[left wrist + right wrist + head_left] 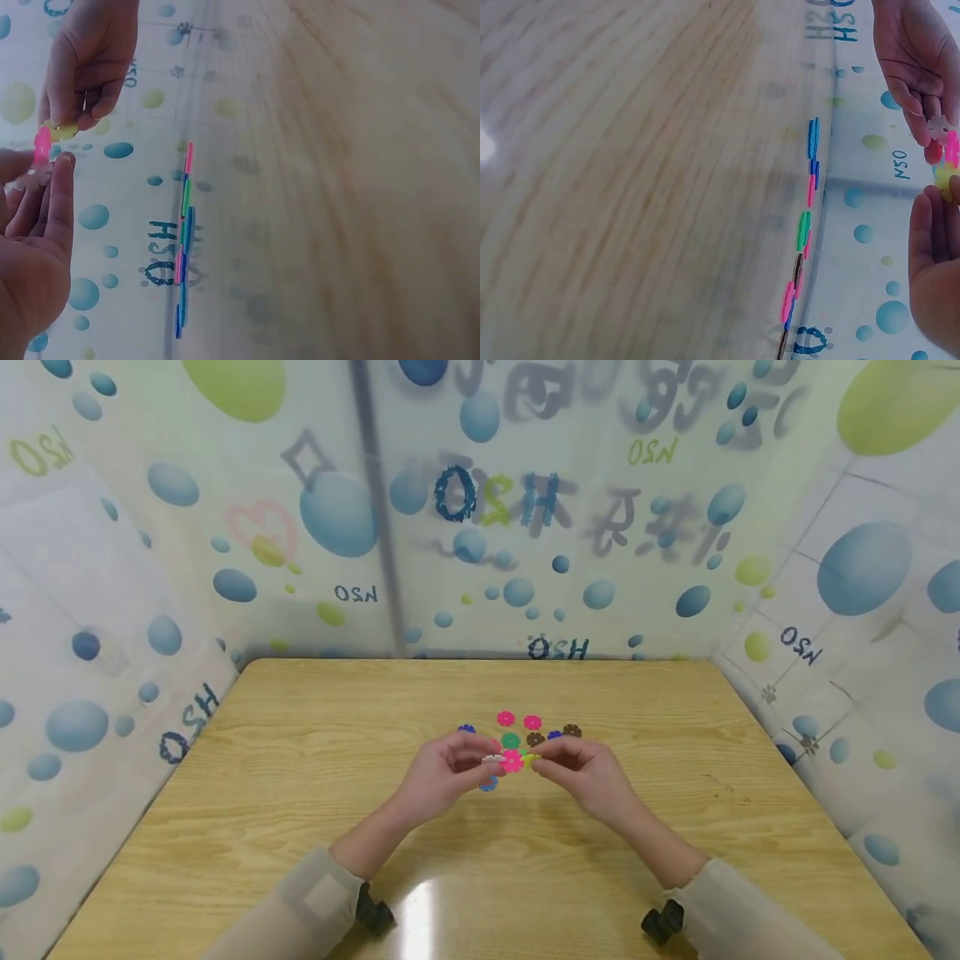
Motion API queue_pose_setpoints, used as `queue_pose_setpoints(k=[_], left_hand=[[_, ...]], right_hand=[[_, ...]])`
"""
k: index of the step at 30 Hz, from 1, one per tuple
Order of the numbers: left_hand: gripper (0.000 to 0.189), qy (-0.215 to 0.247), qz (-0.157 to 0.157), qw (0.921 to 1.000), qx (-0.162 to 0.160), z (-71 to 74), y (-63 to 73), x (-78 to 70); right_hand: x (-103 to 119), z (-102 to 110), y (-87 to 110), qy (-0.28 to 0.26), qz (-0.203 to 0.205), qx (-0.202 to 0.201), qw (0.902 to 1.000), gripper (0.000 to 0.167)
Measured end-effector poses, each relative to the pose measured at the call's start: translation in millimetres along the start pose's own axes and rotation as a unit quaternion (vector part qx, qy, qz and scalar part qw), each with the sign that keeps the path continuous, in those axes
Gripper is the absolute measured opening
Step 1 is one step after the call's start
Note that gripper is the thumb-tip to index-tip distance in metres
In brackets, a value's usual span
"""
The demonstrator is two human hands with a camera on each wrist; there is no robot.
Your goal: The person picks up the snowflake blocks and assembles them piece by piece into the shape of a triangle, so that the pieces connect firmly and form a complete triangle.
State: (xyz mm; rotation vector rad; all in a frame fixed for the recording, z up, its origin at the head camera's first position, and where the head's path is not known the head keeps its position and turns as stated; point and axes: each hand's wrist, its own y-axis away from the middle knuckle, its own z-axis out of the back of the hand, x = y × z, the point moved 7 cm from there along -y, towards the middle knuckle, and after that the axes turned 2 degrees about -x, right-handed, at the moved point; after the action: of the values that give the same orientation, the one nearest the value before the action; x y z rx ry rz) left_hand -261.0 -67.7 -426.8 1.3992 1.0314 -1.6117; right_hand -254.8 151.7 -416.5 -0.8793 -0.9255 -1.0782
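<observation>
Above the table, three notched plastic flower discs stand joined in a short chain: a white disc (492,759), a pink disc (512,762) and a yellow disc (529,760). My left hand (441,778) pinches the white disc between thumb and fingers. At the opposite end, the yellow disc is pinched by my right hand (592,778). The pink disc sits between them, edge-on in the left wrist view. A bit of green shows beside the yellow disc in the head view; whether it is joined on I cannot tell.
Loose discs lie on the wooden table (262,793) behind and below my hands: pink (506,718), green (511,741), brown (572,731), dark blue (467,729) and light blue (488,784). A patterned curtain (517,593) borders the table's far edge and sides.
</observation>
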Motion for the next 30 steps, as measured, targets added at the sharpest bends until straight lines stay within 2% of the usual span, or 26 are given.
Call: queue_pose_setpoints(k=[4, 8, 13, 19, 25, 30], left_hand=[[0.034, -0.007, 0.013, 0.9999, 0.007, -2.1, -1.3, 3.2], [0.037, -0.025, 0.024, 0.9994, -0.002, -1.4, -2.8, 6.8], [0.035, -0.054, 0.022, 0.9983, -0.008, -0.4, -3.0, 6.3], [0.032, -0.077, 0.020, 0.9969, 0.003, -3.3, -4.2, 2.6], [0.032, -0.075, 0.018, 0.9969, 0.016, -6.7, -6.6, 1.2], [0.027, -0.076, 0.019, 0.9967, 0.020, -6.7, -5.5, -1.8]], right_hand=[[3, -2, 1.2, 0.007, 0.015, -0.007, 0.9998, 0.016], [6, -4, 2.5, 0.020, 0.026, -0.013, 0.9994, 0.016], [9, -6, 4.7, 0.035, 0.038, -0.033, 0.9981, 0.013], [16, -3, 9.4, 0.029, 0.070, -0.054, 0.9957, 0.012], [19, 0, 10.1, 0.034, 0.089, -0.053, 0.9941, 0.013], [23, -2, 9.4, 0.072, 0.126, -0.051, 0.9881, 0.013]])
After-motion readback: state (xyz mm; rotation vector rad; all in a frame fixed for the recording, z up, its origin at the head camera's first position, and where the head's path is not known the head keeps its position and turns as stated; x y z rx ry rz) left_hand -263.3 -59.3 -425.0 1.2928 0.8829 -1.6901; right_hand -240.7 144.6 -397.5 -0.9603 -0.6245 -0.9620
